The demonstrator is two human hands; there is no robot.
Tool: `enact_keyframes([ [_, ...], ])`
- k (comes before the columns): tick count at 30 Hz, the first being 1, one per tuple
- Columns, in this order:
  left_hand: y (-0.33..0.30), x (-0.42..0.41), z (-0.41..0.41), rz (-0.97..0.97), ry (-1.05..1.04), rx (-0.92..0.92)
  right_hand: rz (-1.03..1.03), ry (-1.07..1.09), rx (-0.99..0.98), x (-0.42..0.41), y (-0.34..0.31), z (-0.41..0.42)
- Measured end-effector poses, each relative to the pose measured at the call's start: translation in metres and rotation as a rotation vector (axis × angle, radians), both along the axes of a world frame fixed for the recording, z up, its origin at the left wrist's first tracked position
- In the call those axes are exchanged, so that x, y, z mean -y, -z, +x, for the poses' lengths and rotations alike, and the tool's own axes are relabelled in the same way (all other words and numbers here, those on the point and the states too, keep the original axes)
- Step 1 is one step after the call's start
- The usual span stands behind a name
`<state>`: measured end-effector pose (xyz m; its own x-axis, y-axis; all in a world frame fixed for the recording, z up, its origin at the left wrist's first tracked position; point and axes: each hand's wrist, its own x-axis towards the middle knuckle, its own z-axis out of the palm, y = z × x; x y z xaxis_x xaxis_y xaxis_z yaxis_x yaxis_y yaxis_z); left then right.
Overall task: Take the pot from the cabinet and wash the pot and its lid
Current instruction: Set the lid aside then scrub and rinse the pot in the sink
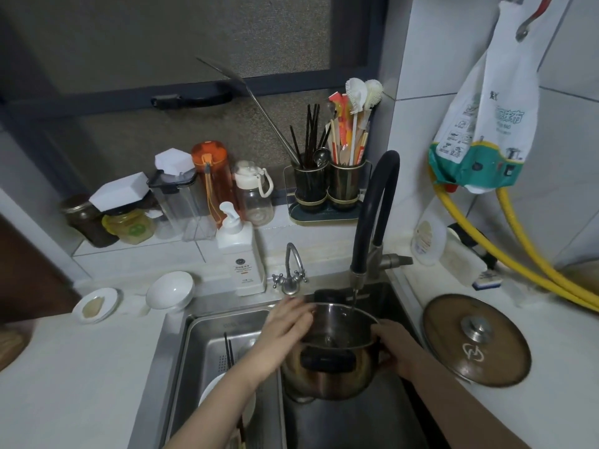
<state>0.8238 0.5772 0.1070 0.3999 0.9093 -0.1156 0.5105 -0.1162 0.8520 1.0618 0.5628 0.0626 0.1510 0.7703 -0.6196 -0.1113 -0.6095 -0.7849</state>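
Stainless steel pot (pixel 337 358) sits over the right basin of the sink (pixel 194 322), tilted toward the camera, under a thin stream from the black gooseneck faucet (pixel 376 205) at its twelve o'clock. The left hand (pixel 288 322) lies on the rim at nine o'clock, fingers spread loosely over the edge and blurred, so whether they clamp it is unclear. The right hand (pixel 397 345) wraps the rim and wall at three o'clock, fingers curled round the steel, bearing the weight.

By the look of it, the rinse of the pot is in hand and the cabinet step is done. The glass lid (pixel 476 338) lies flat on the counter at three o'clock from the pot, well apart and unwashed. The next move probably calls for swirling the water, tipping it out, then reaching for detergent: the white pump bottle (pixel 240 254) stands at eleven o'clock, behind the small tap (pixel 291 270).

That tap crowds the left hand's path. The left basin holds a plate (pixel 214 393) and chopsticks (pixel 228 351), so there is little room to set the pot there. Yellow hoses (pixel 518 264) trail across the counter beyond the lid.
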Motion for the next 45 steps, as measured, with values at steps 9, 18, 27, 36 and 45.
enact_keyframes([
  [9, 0.074, -0.029, -0.007, -0.41, -0.501, 0.094, 0.185, -0.022, -0.036, 0.016, -0.012, 0.0],
  [18, 0.048, -0.004, 0.01, -0.098, -0.445, -0.061, 0.374, 0.014, 0.091, 0.019, -0.009, 0.011],
  [27, 0.05, -0.005, 0.028, -0.053, -0.549, -0.001, 0.333, -0.132, 0.368, -0.008, -0.029, 0.038],
  [36, 0.053, -0.014, 0.037, -0.097, -0.619, 0.023, 0.131, -0.763, 1.181, -0.083, -0.017, 0.092],
  [45, 0.056, -0.019, 0.043, -0.119, -0.667, 0.012, 0.103, -0.925, 1.282, -0.104, -0.012, 0.104],
])
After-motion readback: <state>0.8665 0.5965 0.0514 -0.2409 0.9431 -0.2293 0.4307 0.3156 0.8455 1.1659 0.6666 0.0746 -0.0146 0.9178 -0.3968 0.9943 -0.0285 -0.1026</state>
